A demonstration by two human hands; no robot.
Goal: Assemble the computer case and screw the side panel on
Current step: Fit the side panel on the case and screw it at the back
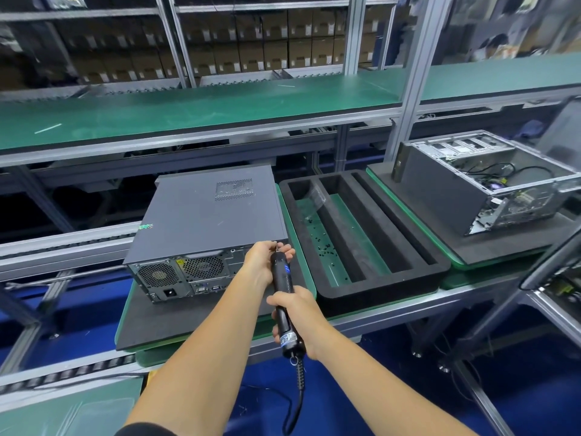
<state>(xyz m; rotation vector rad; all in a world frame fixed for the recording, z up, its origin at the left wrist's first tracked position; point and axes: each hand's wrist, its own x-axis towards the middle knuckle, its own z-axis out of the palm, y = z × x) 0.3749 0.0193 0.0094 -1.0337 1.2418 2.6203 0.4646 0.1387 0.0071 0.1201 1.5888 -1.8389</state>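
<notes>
Computer case (207,228): lying on its side on the black foam pallet (176,322), rear ports facing the person, side panel (213,212) uppermost.
Right hand (297,313): wrapped round the electric screwdriver (283,291), mid-barrel.
Left hand (264,256): fingers curled at the driver's nose, steadying it against the case's top rear right corner.
Bit and screw: hidden by the fingers; probably seated in the panel screw, though I cannot confirm.
Doing it well: keep the driver square to the rear face, push gently, let the left hand guide only.
Foam tray (361,240): just right of the case, loose black screws (317,237) in its green-floored slot.
Far right: open chassis (490,184) on another pallet.
</notes>
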